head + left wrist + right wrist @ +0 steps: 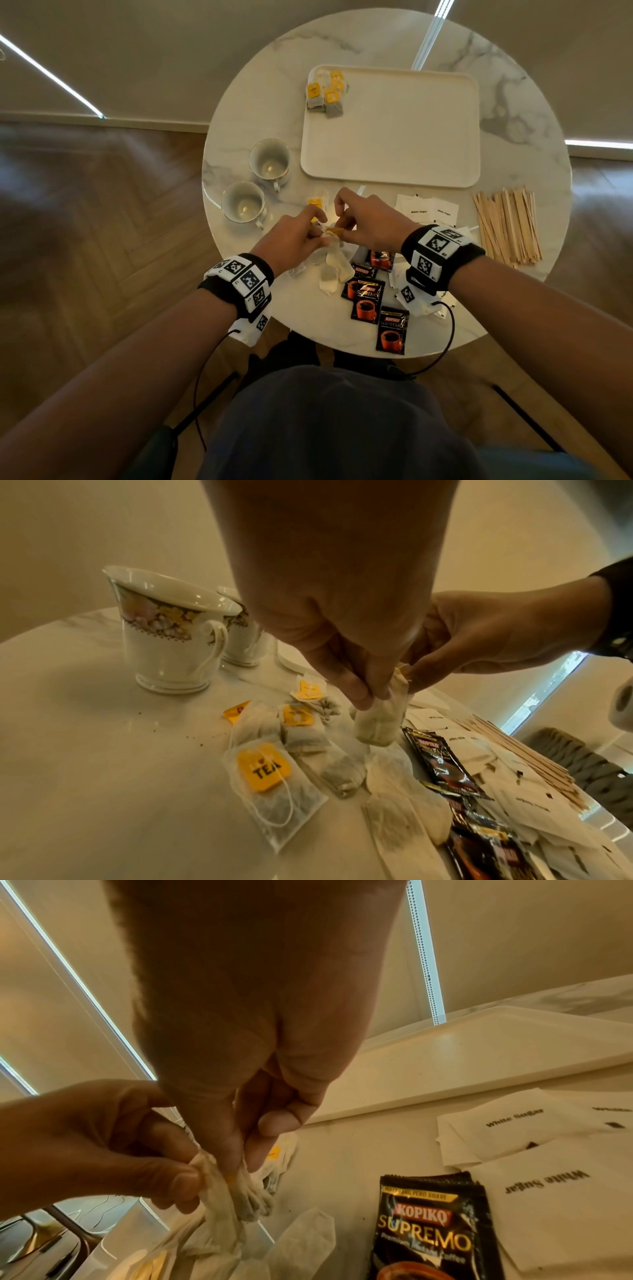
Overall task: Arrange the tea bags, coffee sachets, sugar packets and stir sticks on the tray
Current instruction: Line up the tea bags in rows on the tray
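Both hands meet above the near middle of the round table. My left hand [308, 229] pinches a tea bag [380, 721] by its top, and my right hand [346, 222] pinches the same bag's yellow tag end [231, 1176]. More loose tea bags [270, 783] lie on the table below. The white tray [411, 171] sits beyond, with a few tea bags [325, 94] in its far left corner. Black coffee sachets [366, 301] lie near the front edge. White sugar packets [428, 209] and wooden stir sticks [507, 226] lie to the right.
Two floral cups [270, 162] [244, 202] stand left of the tray, near the table's left edge. Wrist bands with cables sit on both forearms. The tray's middle and right side are bare.
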`<state>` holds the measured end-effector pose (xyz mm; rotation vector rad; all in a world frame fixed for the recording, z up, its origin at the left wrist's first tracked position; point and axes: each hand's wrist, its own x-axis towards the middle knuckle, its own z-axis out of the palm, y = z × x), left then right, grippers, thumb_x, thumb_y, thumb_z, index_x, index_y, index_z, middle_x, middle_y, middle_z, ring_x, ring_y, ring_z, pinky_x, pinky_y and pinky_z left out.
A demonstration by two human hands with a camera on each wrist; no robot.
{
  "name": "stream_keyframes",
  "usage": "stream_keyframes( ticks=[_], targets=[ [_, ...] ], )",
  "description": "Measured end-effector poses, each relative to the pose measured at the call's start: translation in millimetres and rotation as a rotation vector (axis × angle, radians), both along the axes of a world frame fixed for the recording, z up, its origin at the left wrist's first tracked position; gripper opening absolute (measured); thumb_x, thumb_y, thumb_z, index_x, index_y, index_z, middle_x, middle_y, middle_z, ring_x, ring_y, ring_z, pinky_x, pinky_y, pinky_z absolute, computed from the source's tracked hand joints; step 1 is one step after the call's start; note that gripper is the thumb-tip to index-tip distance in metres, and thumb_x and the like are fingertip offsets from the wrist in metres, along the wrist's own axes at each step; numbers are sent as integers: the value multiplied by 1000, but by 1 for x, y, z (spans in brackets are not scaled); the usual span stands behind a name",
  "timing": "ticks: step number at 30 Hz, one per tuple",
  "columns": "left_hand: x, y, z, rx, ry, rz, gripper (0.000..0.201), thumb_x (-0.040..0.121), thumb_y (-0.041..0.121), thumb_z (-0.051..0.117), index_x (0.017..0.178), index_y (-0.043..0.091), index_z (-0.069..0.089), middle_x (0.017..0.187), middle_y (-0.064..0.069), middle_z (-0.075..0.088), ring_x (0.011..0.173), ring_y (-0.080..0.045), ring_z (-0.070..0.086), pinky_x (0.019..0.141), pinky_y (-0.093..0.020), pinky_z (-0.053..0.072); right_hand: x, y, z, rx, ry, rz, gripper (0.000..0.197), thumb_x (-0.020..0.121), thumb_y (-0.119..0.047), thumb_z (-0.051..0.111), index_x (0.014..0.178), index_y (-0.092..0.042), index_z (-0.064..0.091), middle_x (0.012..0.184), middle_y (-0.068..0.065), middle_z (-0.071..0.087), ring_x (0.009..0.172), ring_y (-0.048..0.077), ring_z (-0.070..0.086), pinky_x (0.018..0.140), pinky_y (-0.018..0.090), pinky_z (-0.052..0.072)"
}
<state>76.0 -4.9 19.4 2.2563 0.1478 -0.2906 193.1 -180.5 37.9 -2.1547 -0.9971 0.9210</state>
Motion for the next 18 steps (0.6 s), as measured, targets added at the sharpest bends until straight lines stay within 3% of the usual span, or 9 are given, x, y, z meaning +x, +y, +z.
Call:
stream_keyframes(
  ticks=[3, 8, 13, 18],
  targets=[
    [3, 1, 2, 13, -16, 56, 28, 90, 27, 71, 113, 16, 61, 93, 2, 76, 86, -9, 69, 81, -28, 54, 3, 2, 1, 6, 10, -3, 37, 87, -23, 74, 100, -22, 40, 92, -4, 74, 80, 8, 69, 71, 24, 54],
    [7, 4, 1, 54, -67, 49, 16, 90, 28, 71, 99, 15, 69, 77, 8, 69, 68, 1, 62, 70, -22, 52, 8, 3, 0, 39, 4, 18, 35, 84, -21, 76, 98, -18, 44, 88, -7, 70, 81, 8, 66, 70, 19, 52],
    [12, 6, 2, 81, -55, 30, 16, 90, 27, 70, 103, 18, 68, 75, 14, 65, 67, 5, 60, 67, -9, 44, 10, 3, 0, 64, -2, -20, 37, 83, -23, 78, 97, -14, 46, 90, -2, 69, 81, 13, 68, 69, 25, 56],
    [17, 5, 3, 86, -91, 16, 20, 92, 33, 68, 103, 17, 72, 80, 6, 70, 70, -5, 63, 68, -20, 50, 17, 3, 2, 8, -28, -11, 36, 75, -15, 79, 97, -16, 49, 93, -5, 64, 85, 11, 66, 69, 27, 56]
  ],
)
